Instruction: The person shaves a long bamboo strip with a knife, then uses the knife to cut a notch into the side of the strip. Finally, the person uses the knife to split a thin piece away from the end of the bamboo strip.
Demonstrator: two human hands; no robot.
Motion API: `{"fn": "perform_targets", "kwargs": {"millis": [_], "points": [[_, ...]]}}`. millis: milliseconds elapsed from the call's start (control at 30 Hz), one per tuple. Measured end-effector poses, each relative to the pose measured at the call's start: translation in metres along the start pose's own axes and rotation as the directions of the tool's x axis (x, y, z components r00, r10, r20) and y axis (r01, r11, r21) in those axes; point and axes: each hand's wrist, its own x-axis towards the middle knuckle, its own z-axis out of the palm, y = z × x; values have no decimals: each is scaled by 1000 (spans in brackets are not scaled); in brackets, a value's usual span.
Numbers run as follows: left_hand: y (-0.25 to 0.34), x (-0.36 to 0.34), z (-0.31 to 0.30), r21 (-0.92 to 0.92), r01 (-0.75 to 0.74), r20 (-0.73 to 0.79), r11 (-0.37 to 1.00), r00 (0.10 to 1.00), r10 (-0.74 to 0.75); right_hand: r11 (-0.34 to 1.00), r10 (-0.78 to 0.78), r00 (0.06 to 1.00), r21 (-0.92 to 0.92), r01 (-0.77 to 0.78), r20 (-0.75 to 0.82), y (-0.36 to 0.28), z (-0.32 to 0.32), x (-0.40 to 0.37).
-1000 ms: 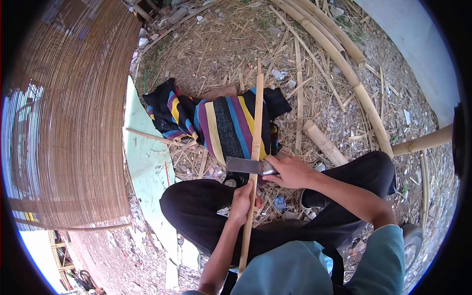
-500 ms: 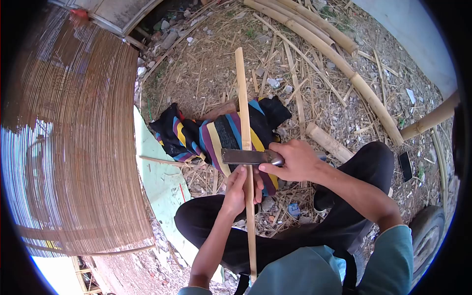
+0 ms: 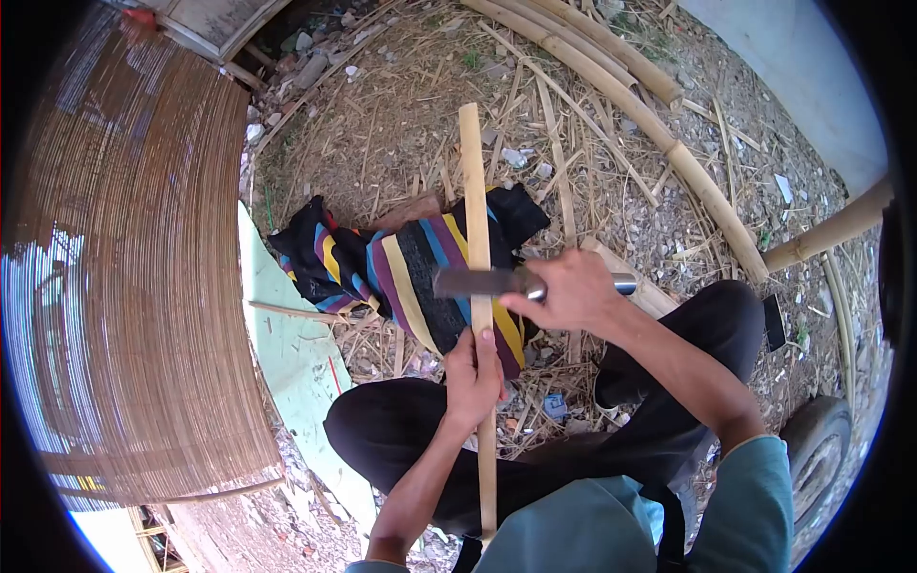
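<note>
A long pale bamboo strip [image 3: 473,181] runs from my lap out over a striped cloth [image 3: 411,277] on the ground. My left hand [image 3: 475,379] is wrapped round the strip, thumb on top. Closed round the handle of a broad-bladed knife [image 3: 476,282], my right hand [image 3: 571,291] is just beyond the left one. The blade lies crosswise over the strip, slightly blurred; whether it touches the strip I cannot tell.
A slatted bamboo screen [image 3: 143,296] stands at the left, beside a pale green board [image 3: 287,353]. Bamboo poles [image 3: 702,181] lie at the upper right. A short bamboo piece [image 3: 650,296], a phone [image 3: 775,322] and a tyre [image 3: 817,458] are on the right.
The knife has moved a little away from my left hand along the strip. My left thumb now lies on top of the strip, whose face is turned more upward. The view has shifted slightly.
</note>
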Motion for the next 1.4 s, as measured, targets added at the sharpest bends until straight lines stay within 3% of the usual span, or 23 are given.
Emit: {"fn": "perform_targets", "kwargs": {"millis": [67, 100, 267, 367, 433, 467, 533, 567, 633, 667, 733, 800, 867, 900, 967, 1000, 1067, 1100, 1200, 1267, 1300, 1367, 1400], "points": [[-6, -14, 3, -108, -38, 82, 993, 996, 47, 943, 323, 926, 151, -297, -195, 23, -2, 20], [-8, -14, 3, -121, -20, 82, 992, 996, 30, 969, 244, 950, 10, -247, -196, 26, -18, 22], [-4, -9, 2, -190, 9, 130, 982, 991, 16, 983, 69, 997, 174, -62, -33, -5, -3, -1], [-6, -14, 0, -141, -1, 99, 990, 995, 15, 993, 14, 998, 119, -20, 56, -13, -10, -3], [-6, -22, 0, -74, -57, 94, 996, 994, 63, 952, 228, 974, 208, -223, -3, 8, -14, 10], [-9, -26, 1, -77, -51, 98, 996, 993, 59, 873, 368, 929, 325, -363, 50, 23, -19, 22], [-12, -25, 2, -54, -65, 128, 996, 989, 72, 903, 417, 900, 167, -395, -125, 36, -23, 30], [-12, -24, 2, -54, -74, 130, 996, 988, 80, 904, 416, 899, 165, -394, -133, 35, -25, 28], [-12, -23, 2, -137, -23, 127, 990, 991, 41, 904, 304, 949, 289, -314, 80, 23, -27, 18], [-14, -22, 1, -135, -30, 127, 990, 991, 48, 957, 175, 984, 231, -177, 27, 15, -18, 8], [-17, -21, 2, -98, -31, 127, 995, 991, 43, 998, -16, 992, 66, 8, 125, -4, -19, -3], [-15, -25, 3, -59, -33, 118, 998, 992, 40, 997, -13, 988, 74, 1, 153, 3, -23, 4], [-18, -32, 7, 11, -44, 144, 999, 989, 42, 905, 351, 936, 251, -343, 10, 31, -26, 25], [-19, -34, 8, 10, -47, 148, 999, 988, 45, 905, 354, 935, 248, -345, 7, 45, -33, 32], [-21, -37, 13, 48, -97, 177, 994, 980, 87, 857, 504, 858, 177, -483, -101, 66, -48, 40], [-20, -35, 14, 70, -124, 193, 990, 975, 108, 856, 508, 854, 174, -487, -110, 62, -49, 37], [-14, -32, 15, 99, -172, 177, 980, 972, 152, 861, 424, 905, 298, -412, 24, 38, -43, 23], [-17, -29, 14, 34, -147, 178, 989, 974, 139, 900, 314, 949, 317, -300, 6, 29, -34, 15], [-17, -26, 11, 5, -135, 166, 991, 977, 132, 979, 178, 977, 83, -189, 119, 9, -30, 4], [-19, -32, 10, 32, -136, 150, 990, 980, 130, 936, 347, 937, 78, -343, -47, 19, -30, 14], [-19, -34, 10, 49, -123, 165, 991, 980, 114, 817, 505, 861, 286, -501, 65, 40, -34, 27], [-15, -36, 12, 67, -124, 191, 990, 975, 110, 577, 747, 659, 405, -709, 90, 86, -40, 44], [-9, -41, 13, 12, -114, 234, 993, 966, 108, 574, 752, 654, 408, -710, 82, 96, -37, 38]]}}
